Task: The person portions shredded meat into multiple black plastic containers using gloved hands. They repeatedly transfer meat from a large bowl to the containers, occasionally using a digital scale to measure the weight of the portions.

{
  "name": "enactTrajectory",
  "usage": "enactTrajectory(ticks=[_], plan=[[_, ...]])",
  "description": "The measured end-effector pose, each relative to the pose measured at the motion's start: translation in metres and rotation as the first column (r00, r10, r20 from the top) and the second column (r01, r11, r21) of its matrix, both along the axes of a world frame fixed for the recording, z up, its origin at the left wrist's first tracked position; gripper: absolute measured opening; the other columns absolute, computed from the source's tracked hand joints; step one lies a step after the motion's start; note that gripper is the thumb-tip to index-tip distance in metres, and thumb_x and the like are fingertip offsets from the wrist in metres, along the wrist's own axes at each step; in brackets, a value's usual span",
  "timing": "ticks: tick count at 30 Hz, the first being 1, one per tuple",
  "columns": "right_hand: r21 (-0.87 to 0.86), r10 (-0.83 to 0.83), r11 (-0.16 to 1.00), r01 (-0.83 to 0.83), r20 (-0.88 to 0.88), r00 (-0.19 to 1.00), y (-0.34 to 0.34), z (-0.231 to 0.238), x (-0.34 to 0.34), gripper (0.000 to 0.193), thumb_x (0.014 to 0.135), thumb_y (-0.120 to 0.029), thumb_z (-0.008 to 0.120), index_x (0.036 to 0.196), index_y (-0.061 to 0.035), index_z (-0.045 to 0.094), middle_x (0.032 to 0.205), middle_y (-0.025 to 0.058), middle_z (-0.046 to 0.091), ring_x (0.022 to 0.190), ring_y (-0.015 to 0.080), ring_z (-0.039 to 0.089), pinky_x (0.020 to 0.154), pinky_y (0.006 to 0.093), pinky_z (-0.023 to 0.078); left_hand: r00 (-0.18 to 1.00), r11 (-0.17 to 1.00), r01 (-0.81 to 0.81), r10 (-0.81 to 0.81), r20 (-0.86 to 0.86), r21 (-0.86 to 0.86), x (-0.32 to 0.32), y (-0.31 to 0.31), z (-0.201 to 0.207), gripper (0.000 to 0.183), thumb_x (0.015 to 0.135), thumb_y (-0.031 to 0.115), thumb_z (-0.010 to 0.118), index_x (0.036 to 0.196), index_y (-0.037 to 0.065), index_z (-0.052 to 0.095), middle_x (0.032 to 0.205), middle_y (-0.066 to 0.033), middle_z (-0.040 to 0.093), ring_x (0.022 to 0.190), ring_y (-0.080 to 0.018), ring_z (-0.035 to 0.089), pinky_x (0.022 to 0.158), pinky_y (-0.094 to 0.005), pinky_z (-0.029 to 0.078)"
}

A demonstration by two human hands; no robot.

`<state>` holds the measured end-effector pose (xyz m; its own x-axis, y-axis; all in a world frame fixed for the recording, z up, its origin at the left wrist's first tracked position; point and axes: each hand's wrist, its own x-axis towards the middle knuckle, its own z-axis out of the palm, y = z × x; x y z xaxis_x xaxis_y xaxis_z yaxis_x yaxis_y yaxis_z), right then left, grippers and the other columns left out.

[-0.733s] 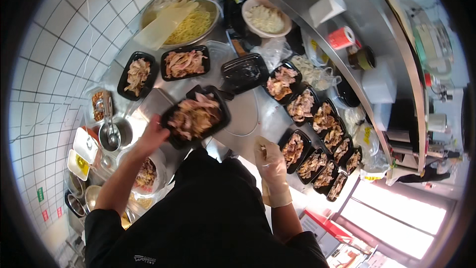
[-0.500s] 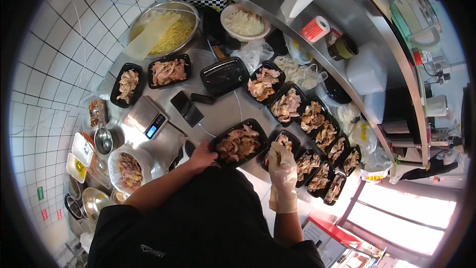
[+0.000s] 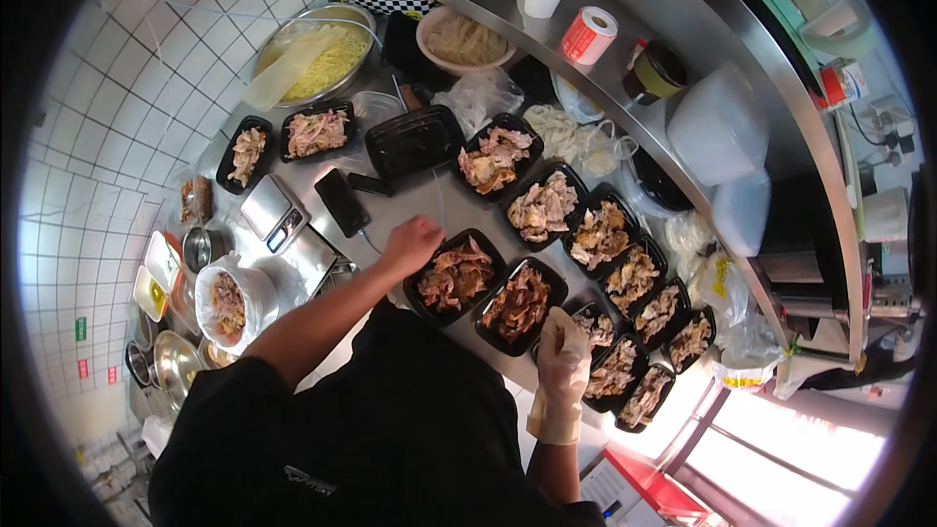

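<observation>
My bare left hand (image 3: 415, 243) is closed, with fingers curled, at the far left corner of a black tray of brown meat pieces (image 3: 455, 276); nothing shows in it. Beside that tray, to its right, lies a second black tray of dark meat (image 3: 521, 306). My right hand (image 3: 563, 351), in a pale translucent glove, has its fingers drawn together near the second tray's right edge. It partly covers a smaller meat tray (image 3: 595, 327). Whatever its fingers may hold is hidden.
Several meat-filled trays (image 3: 542, 207) line the counter's right side. An unfilled black tray (image 3: 415, 141), a phone (image 3: 342, 203) and a scale (image 3: 274, 211) lie farther back. A lined bucket (image 3: 232, 304) stands left; a noodle bowl (image 3: 327, 63) is at the back. A steel shelf (image 3: 625, 102) overhangs the right.
My left hand has come off the near tray's left side and moved to its far left corner. The second tray shows more fully, less covered by my right hand. The whole view has shifted.
</observation>
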<state>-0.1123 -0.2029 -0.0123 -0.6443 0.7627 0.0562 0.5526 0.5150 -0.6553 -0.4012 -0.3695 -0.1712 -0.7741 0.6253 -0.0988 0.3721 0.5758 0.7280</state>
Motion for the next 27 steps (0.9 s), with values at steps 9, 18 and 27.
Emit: enactTrajectory(ticks=[9, 18, 27], plan=[[0.153, 0.107, 0.985, -0.084, -0.150, 0.983, 0.025, -0.014, 0.010, 0.019, 0.101, -0.006, 0.076, 0.119, -0.0015, 0.078, 0.104, 0.0190, 0.078, 0.087, 0.0323, 0.076, 0.078, 0.0396, 0.062, 0.235, 0.599, -0.800, 0.245, 0.941, 0.044, -0.056, 0.153, -0.060, 0.029, 0.107, 0.022, 0.072, 0.125, 0.003, 0.061, 0.114, -0.0132, 0.066, 0.097, -0.0295, 0.072, 0.081, -0.0456, 0.071], [0.150, 0.257, 0.960, -0.236, -0.136, 0.957, 0.019, -0.014, -0.023, 0.017, 0.105, -0.007, 0.069, 0.116, 0.0044, 0.076, 0.097, 0.0215, 0.076, 0.080, 0.0338, 0.073, 0.070, 0.0405, 0.057, 0.272, 0.678, -0.718, 0.067, 0.960, 0.156, -0.039, 0.073, 0.044, 0.022, 0.107, 0.020, 0.067, 0.122, 0.008, 0.058, 0.111, -0.0110, 0.064, 0.091, -0.0314, 0.073, 0.076, -0.0508, 0.071], [0.221, 0.449, 0.880, -0.421, -0.095, 0.888, -0.042, -0.002, -0.113, 0.011, 0.104, -0.003, 0.071, 0.113, -0.0011, 0.076, 0.099, 0.0140, 0.074, 0.078, 0.0251, 0.069, 0.069, 0.0364, 0.056, 0.553, 0.719, -0.692, 0.472, 0.687, 0.064, -0.147, -0.282, 0.104, 0.055, 0.094, 0.004, 0.070, 0.143, 0.008, 0.045, 0.106, -0.0187, 0.070, 0.081, -0.0312, 0.076, 0.062, -0.0469, 0.069]])
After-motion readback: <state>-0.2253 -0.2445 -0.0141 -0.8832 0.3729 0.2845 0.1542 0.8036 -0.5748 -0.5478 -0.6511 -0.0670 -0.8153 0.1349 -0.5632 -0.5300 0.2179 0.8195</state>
